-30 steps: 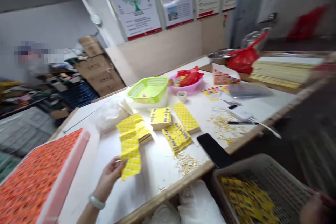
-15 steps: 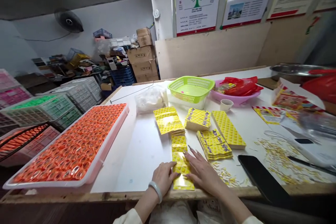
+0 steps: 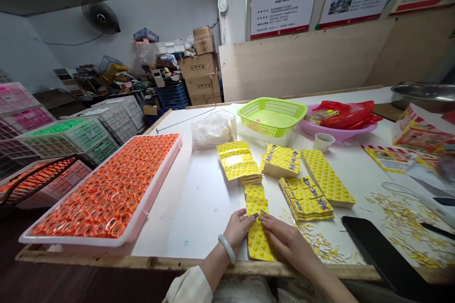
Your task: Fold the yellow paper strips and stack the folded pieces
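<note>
A strip of yellow packets [image 3: 259, 227] lies on the white table [image 3: 199, 203] near its front edge. My left hand [image 3: 240, 227] rests on the strip's left side, fingers curled onto it. My right hand [image 3: 284, 239] presses on its right side, fingertips meeting the left hand's at the strip's middle. Just beyond are stacks of yellow packets [image 3: 238, 163], a stack with blue print [image 3: 307, 196] and a yellow dotted sheet pile [image 3: 327, 182].
A pink tray of orange items [image 3: 106, 194] fills the left. A green basket [image 3: 272, 116], a pink bowl with red wrappers [image 3: 337, 118], a small cup [image 3: 323, 141] and a clear bag [image 3: 213, 129] stand behind. A black phone [image 3: 382, 255] and yellow scraps [image 3: 405, 220] lie right. Crates [image 3: 71, 139] are stacked beyond.
The view swung left from the basket below the table to the tabletop. My right hand came up onto the strip, and both hands now hold it flat near the table's edge.
</note>
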{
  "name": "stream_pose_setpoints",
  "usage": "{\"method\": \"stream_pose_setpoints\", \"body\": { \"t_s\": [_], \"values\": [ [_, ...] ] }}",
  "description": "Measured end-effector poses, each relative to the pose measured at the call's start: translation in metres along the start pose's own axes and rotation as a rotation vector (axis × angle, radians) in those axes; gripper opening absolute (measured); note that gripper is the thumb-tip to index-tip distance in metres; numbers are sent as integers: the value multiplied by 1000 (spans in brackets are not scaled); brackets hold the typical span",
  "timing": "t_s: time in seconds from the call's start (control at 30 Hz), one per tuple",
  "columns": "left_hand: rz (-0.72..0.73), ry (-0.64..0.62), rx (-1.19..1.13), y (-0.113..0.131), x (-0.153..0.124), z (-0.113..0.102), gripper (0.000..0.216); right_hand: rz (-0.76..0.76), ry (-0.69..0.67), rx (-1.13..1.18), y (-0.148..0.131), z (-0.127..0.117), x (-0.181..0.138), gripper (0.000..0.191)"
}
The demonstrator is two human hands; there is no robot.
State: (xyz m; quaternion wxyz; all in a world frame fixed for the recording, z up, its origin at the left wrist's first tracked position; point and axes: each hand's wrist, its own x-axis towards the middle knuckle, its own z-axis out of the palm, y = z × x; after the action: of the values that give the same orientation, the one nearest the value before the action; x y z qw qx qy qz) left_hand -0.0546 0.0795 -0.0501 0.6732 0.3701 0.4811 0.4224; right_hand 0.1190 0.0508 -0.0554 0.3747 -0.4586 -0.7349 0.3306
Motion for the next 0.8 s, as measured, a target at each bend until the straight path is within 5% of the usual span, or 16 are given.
{"method": "stream_pose_setpoints", "body": {
  "t_s": [0.1,0.17,0.33,0.5,0.7,0.8],
  "values": [
    [6,-130,-116,13,-13,10,55,149,321,124,-9,9,-5,46],
    [78,-110,-122,19,-22,14,51,304,398,353,-19,13,-7,66],
    [310,35,142,20,-32,17,43,433,263,780,-44,9,-10,75],
    [403,57,301,20,-40,22,35,397,268,722,-46,4,-13,69],
    [464,115,370,24,-49,29,33,378,396,386,-47,7,-13,62],
    [405,100,289,24,-45,23,38,356,290,607,-47,1,-13,66]
  ]
}}
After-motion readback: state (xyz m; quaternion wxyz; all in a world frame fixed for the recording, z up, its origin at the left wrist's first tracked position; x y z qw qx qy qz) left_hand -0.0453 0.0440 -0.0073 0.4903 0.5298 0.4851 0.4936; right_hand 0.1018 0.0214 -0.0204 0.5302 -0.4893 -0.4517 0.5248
